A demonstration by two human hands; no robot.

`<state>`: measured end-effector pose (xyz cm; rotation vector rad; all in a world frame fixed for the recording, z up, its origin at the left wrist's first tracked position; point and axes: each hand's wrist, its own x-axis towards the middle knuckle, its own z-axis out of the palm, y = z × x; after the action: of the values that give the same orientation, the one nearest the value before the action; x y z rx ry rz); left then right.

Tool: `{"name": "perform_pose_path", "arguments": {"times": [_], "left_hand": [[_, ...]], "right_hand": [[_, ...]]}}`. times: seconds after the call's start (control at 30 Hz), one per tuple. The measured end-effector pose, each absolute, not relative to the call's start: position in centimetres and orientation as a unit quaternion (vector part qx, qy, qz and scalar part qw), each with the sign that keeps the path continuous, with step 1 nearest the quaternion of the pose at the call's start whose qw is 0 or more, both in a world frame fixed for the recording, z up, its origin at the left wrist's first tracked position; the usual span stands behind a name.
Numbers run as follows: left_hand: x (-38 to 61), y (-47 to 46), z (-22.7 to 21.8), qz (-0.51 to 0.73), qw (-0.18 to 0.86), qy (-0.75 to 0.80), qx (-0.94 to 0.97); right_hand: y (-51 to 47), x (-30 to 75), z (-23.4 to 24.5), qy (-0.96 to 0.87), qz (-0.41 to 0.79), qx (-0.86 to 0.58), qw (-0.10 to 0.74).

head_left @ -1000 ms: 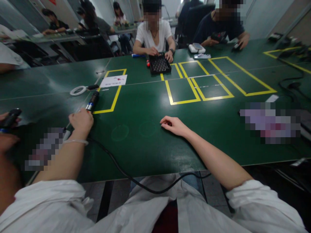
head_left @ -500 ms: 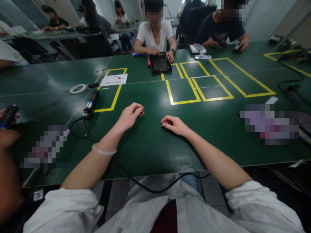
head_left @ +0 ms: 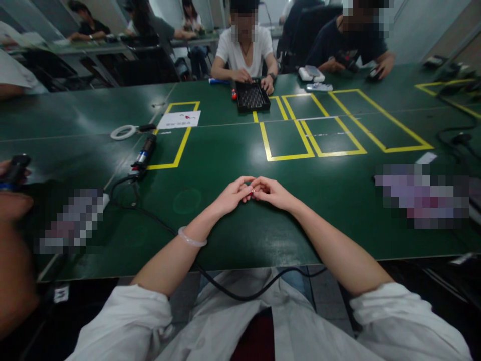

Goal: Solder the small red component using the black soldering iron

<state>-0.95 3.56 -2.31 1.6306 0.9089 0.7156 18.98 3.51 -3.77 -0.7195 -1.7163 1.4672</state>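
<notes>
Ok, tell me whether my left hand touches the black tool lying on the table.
Apart. The head view shows a wide stretch of green table between your left hand and the black tool.

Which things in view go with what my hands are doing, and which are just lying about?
Likely in use:
small red item, at the fingertips of left hand and right hand
perhaps black corded tool

Apparently just lying about:
white coil
printed sheet

Tabletop (head_left: 225, 145) smooth, glossy. Left sheet (head_left: 179, 120) matt paper. Near sleeves (head_left: 124, 311) creased matt cloth. Left tool (head_left: 148, 145) plastic-looking, its band (head_left: 141, 157) shiny, metallic. Far tray (head_left: 255, 106) plastic-looking.
</notes>
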Motion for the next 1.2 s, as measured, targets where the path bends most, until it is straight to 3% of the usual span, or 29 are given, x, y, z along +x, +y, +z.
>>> {"name": "perform_pose_path", "arguments": {"times": [1.2], "left_hand": [[-0.89,3.71,-2.48,0.328,0.546,0.404,0.657]], "right_hand": [[3.79,19.17,-4.21,-0.688,0.502,-0.329,0.408]]}}
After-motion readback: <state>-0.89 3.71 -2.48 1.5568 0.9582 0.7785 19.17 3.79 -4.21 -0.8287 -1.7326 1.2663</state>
